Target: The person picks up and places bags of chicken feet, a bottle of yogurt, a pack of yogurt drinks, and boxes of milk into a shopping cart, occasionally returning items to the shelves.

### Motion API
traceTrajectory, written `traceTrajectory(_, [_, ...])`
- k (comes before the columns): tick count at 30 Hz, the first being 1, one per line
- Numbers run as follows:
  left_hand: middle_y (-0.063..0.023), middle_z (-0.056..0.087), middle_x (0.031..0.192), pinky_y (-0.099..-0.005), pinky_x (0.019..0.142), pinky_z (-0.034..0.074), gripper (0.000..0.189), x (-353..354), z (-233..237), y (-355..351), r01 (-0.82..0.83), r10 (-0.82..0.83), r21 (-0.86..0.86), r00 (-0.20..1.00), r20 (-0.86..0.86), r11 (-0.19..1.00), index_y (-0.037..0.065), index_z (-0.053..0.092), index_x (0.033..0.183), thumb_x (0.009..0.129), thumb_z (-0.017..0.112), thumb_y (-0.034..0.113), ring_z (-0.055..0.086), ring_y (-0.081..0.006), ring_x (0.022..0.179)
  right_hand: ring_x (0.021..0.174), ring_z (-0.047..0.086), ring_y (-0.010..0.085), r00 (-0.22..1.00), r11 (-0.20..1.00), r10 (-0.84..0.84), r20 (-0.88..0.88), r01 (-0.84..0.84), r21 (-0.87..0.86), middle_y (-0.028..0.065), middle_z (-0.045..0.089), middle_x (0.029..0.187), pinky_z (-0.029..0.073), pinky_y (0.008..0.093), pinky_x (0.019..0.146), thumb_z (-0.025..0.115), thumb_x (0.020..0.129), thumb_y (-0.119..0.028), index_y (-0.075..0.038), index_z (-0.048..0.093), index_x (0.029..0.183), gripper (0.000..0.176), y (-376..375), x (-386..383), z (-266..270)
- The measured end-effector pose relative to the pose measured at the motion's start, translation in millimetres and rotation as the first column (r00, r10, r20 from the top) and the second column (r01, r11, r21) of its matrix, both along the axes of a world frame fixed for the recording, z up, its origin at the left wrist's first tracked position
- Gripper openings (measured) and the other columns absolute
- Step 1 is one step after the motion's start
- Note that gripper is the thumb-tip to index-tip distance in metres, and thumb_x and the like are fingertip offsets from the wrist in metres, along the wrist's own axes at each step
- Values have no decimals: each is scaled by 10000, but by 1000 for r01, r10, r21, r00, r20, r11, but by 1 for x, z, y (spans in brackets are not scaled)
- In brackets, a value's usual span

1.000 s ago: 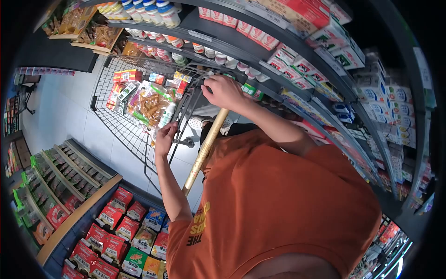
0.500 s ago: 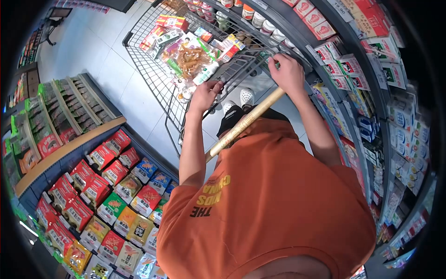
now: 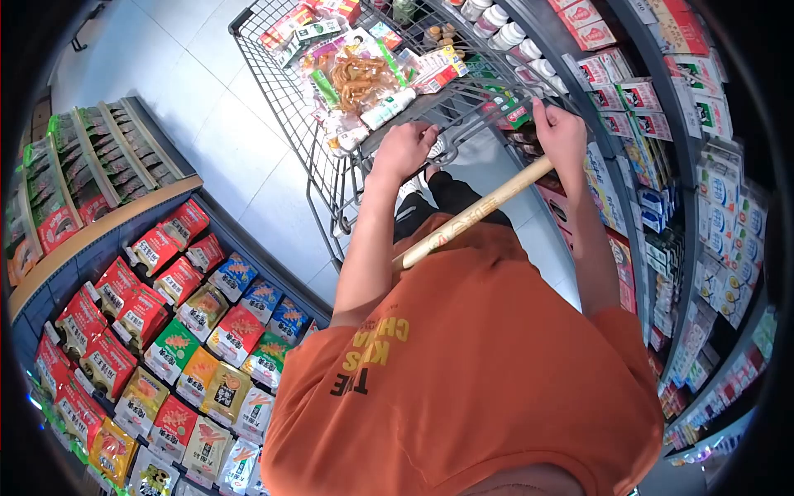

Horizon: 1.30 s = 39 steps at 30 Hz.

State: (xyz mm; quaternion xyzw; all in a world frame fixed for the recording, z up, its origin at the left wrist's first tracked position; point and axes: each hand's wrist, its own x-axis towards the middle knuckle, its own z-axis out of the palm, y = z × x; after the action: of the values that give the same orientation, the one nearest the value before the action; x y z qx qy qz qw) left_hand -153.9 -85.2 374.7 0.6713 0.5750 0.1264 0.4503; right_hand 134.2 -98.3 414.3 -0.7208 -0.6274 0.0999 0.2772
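Observation:
My left hand (image 3: 404,150) is closed on the handle of a wire shopping cart (image 3: 285,107). At the handle's right end my right hand (image 3: 561,132) is also closed. It also pins a long wooden stick (image 3: 471,217) that slants down to my orange shirt. The cart holds several snack packets (image 3: 360,78) and small boxes, with a bag of brown snacks in the middle. My shoe (image 3: 413,183) shows below the handle.
A low shelf of red, green and yellow packets (image 3: 174,331) runs along the left. Tall shelves of boxes and cartons (image 3: 662,124) line the right, close to the cart. Pale tiled floor (image 3: 190,107) lies ahead on the left of the cart.
The view has swung and the cart has shifted up and right in the frame. My left hand went from the cart's near side to a grip on the handle.

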Motion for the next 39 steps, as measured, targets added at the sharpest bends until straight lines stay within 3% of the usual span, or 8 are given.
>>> traceTrajectory(2, [-236, 694, 863, -463, 823, 520, 357, 3, -1, -9, 8, -8, 13, 1000, 1, 1000, 44, 728, 1031, 974, 555, 351, 663, -418, 876, 424, 266, 239, 1000, 999, 4, 7, -4, 42, 142, 345, 489, 282, 391, 442, 659, 946, -319, 39, 493, 590, 532, -11, 3, -4])
traceTrajectory(6, [-256, 684, 856, -491, 821, 520, 349, 7, 0, -31, 23, -23, 13, 1000, -11, 1000, 45, 730, 1008, 972, 552, 343, 656, -434, 874, 451, 238, 169, 997, 999, -51, -58, 52, 2, 115, 308, 489, 260, 374, 442, 650, 958, -345, 46, 491, 589, 561, -39, 8, -5])
traceTrajectory(9, [-255, 686, 859, -490, 824, 520, 342, 13, 0, -46, 31, -31, 4, 999, -17, 1000, 50, 729, 1023, 971, 551, 338, 656, -433, 877, 411, 407, 353, 997, 997, -74, -19, 74, -28, 177, 424, 490, 318, 432, 450, 635, 948, -386, 8, 544, 566, 556, -57, 11, -1])
traceTrajectory(16, [-240, 698, 887, -479, 837, 521, 330, 28, -1, -80, 46, -46, 1, 998, -44, 999, 68, 726, 1079, 959, 560, 326, 662, -422, 888, 430, 448, 401, 996, 996, -81, -49, 79, -31, 190, 448, 484, 330, 463, 455, 632, 948, -389, -5, 580, 565, 544, -96, 22, 3])
traceTrajectory(20, [-248, 692, 871, -464, 830, 519, 331, 37, -1, -98, 38, -37, 20, 997, -62, 999, 55, 726, 1071, 952, 571, 322, 666, -416, 877, 474, 514, 417, 998, 999, -36, -54, 36, -9, 195, 476, 493, 363, 471, 465, 628, 943, -396, -21, 600, 570, 530, -114, 34, 2])
traceTrajectory(23, [-243, 684, 826, -465, 798, 510, 337, 46, -2, -113, 33, -30, 58, 998, -59, 998, 34, 718, 1055, 958, 570, 320, 660, -417, 847, 419, 421, 374, 996, 998, 43, -84, -40, 42, 178, 417, 489, 313, 430, 447, 631, 962, -360, 8, 572, 595, 523, -128, 46, -1])
traceTrajectory(27, [-248, 674, 826, -453, 784, 504, 346, 59, -1, -132, 46, -44, 27, 995, -86, 999, 12, 701, 1030, 969, 560, 322, 647, -431, 845, 508, 550, 416, 993, 993, 103, -54, -106, -52, 182, 524, 518, 392, 483, 480, 635, 930, -420, -39, 568, 541, 549, -149, 64, -2])
traceTrajectory(39, [-234, 699, 863, -449, 797, 516, 345, 97, 6, -189, 26, -27, -20, 996, -82, 999, 28, 710, 1069, 971, 569, 327, 677, -403, 862, 469, 538, 391, 992, 984, 123, -22, -125, -124, 147, 507, 474, 390, 478, 472, 649, 917, -406, -57, 517, 495, 563, -210, 96, 1])
